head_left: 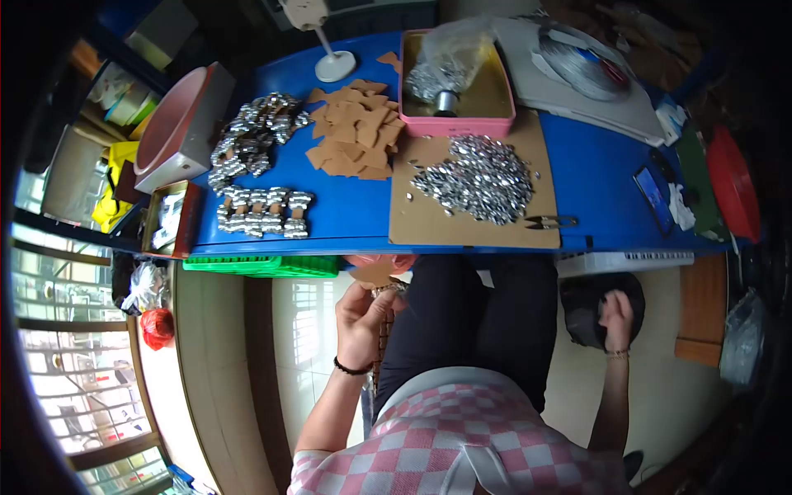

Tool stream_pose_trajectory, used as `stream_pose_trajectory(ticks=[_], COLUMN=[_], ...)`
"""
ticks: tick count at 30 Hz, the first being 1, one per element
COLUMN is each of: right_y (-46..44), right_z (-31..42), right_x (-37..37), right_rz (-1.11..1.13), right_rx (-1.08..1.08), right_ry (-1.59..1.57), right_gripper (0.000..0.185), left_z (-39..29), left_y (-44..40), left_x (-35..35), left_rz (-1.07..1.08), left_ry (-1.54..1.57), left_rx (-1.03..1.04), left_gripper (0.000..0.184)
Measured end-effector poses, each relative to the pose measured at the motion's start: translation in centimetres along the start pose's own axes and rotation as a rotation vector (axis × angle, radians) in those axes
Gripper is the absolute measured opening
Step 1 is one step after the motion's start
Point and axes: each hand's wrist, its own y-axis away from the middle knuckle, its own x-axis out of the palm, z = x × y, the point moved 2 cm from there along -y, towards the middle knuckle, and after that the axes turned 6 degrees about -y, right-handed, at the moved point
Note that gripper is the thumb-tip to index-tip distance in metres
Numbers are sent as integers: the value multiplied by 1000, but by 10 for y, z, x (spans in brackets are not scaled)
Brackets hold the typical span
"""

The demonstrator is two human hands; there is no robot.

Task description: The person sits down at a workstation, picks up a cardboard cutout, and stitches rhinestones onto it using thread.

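L hand (pixel 359 328) is off the table (pixel 577 177) edge, nearer the body than the pink tray (pixel 456 126); its grip is pinched closed on a tan card pc (pixel 373 275). R hand (pixel 616 320), nearer the body & right of tray, is by a black bag (pixel 582 309), fingers curled; can't tell if its grip has anything. Silver pcs (pixel 487 180) lie just nearside of tray, tan card pile (pixel 356 132) left of it.

A small tan cardboard piece (pixel 374 274) with a shaped edge is pinched in the left hand (pixel 360 330), just below the front edge of the blue table (pixel 577 186). Shiny silver trim (pixel 394 285) shows against its near side, too small to tell whether it wraps around. A dark, glossy bag (pixel 582 307) sits low beneath the right hand (pixel 615 320).
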Motion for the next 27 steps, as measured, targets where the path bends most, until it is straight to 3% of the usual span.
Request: stream_pose_trajectory(ticks=[2,3,4,6,8,12,27], right_y=[40,55,67,95,105,117,123], right_z=[68,89,100,134,132,132,136], right_x=[68,95,118,161,187,210,212], right_rz=[268,422,544,776,929,1044,1153], right_rx=[-41,-190,-234,-726,-972,-1139,-1178], right_ry=[9,161,194,370,404,526,732], right_gripper=[10,9,7,7,7,17,26], left_z=[-1,0,3,6,9,14,19], left_y=[1,3,4,9,12,19,19], left_x=[14,22,27,36,37,29,27], left_rz=[99,156,176,293,344,354,387], left_ry=[-690,-1027,-1015,-1055,-1075,-1094,-1051], left_rx=[388,593,581,703,767,854,918], left_gripper=[15,18,18,23,25,32,29])
